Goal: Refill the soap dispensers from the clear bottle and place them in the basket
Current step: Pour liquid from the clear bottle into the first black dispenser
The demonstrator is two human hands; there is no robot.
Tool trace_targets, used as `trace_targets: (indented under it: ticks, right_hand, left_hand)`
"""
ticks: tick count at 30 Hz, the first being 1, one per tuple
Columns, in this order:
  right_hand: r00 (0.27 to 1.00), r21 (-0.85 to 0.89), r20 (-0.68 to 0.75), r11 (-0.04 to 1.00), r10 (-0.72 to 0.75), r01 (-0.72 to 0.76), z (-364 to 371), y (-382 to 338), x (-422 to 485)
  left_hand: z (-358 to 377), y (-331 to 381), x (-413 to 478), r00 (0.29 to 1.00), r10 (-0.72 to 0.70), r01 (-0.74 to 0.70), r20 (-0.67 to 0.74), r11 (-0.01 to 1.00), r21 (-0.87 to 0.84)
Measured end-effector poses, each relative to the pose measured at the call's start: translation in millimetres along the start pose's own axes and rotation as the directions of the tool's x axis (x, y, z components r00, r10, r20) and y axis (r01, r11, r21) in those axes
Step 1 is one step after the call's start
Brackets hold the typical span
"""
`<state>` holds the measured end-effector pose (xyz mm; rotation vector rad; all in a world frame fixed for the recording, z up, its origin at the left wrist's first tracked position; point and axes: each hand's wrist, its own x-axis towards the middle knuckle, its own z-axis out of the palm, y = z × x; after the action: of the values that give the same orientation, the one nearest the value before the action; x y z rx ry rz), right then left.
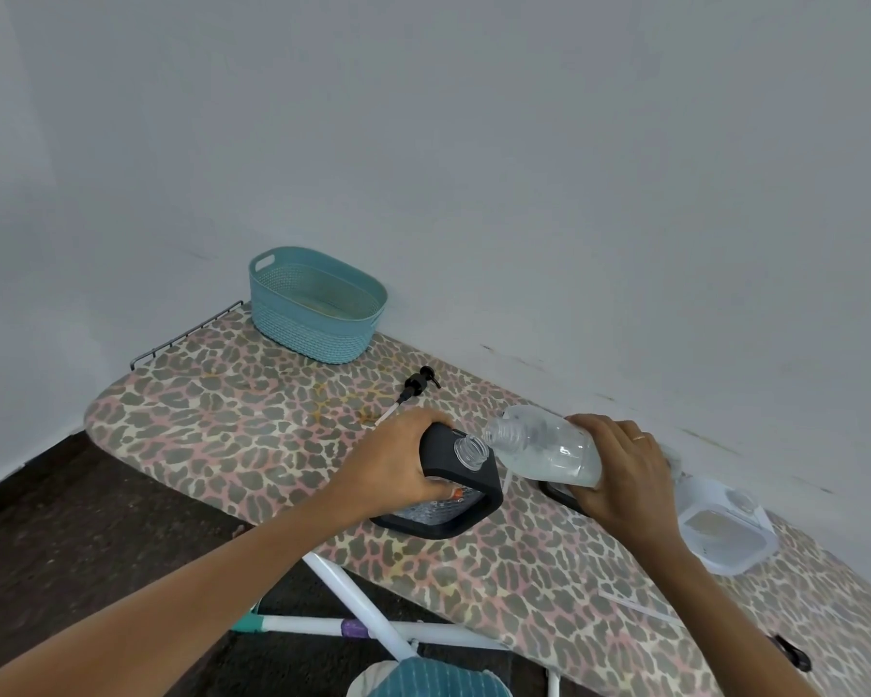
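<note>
My left hand [398, 467] grips a black square soap dispenser [466, 482] standing on the leopard-print ironing board [232, 435]; its clear threaded neck is uncapped. My right hand [619, 470] holds the clear bottle [544, 447] tipped sideways, its open mouth just right of and touching close to the dispenser's neck. Clear liquid lies in the bottle's lower side. A black pump head [416, 387] with its tube lies on the board behind the dispenser. A second black dispenser [556, 493] peeks out under the bottle. The teal basket [313, 306] stands at the far left end.
A white plastic container with a lid [725, 530] sits to the right of my right hand. Another pump with a clear tube [790, 656] lies at the board's near right edge. A wall runs close behind the board; white board legs [353, 601] and dark floor lie below.
</note>
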<state>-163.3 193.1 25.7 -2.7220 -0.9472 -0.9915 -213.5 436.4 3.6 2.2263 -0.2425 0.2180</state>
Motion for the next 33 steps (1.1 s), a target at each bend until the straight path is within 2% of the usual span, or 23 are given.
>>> trace_targets:
  ticks: [33]
  right_hand:
    - [0.999, -0.044, 0.043, 0.999, -0.029, 0.031, -9.4, 2.1, 3.0]
  left_hand:
    - [5.3, 2.5, -0.3, 1.000, -0.029, 0.029, 0.005, 0.999, -0.021]
